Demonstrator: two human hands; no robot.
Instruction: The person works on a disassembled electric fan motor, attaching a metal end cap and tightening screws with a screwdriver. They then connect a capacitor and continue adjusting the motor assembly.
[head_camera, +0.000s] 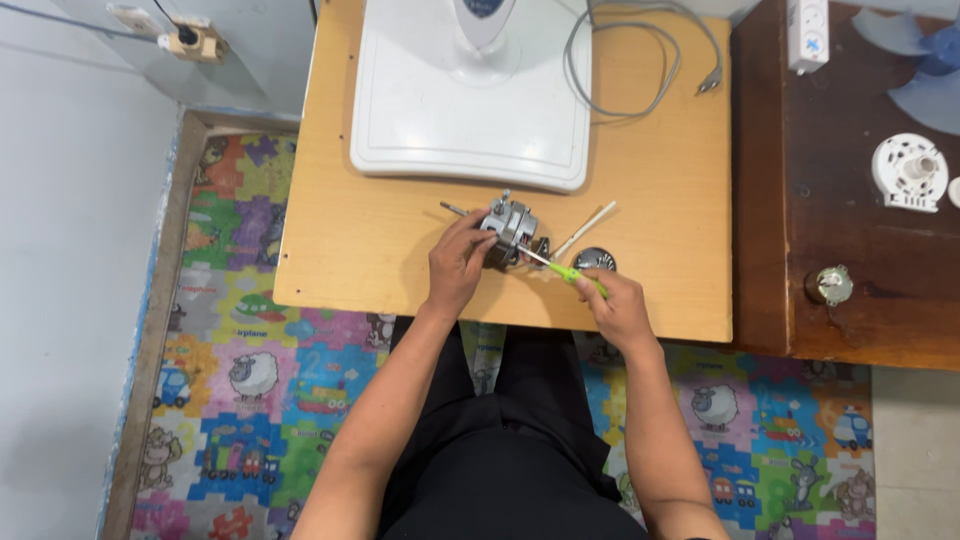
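Observation:
A small grey metal motor (512, 228) with a thin shaft sticking out to the left sits near the front of a light wooden table (380, 250). My left hand (458, 262) grips the motor's left side. My right hand (617, 305) holds a green-handled screwdriver (568, 270) whose metal tip points up-left into the motor's right side. A thin white stick (588, 229) and a small dark round part (595, 260) lie just right of the motor.
A white fan base (450, 110) stands at the back of the table with a grey cable (640, 60) looped beside it. A dark wooden table (790, 200) on the right carries a white round part (908, 172), a small metal part (829, 285) and blue fan blades (925, 60). A coloured puzzle mat (250, 380) covers the floor.

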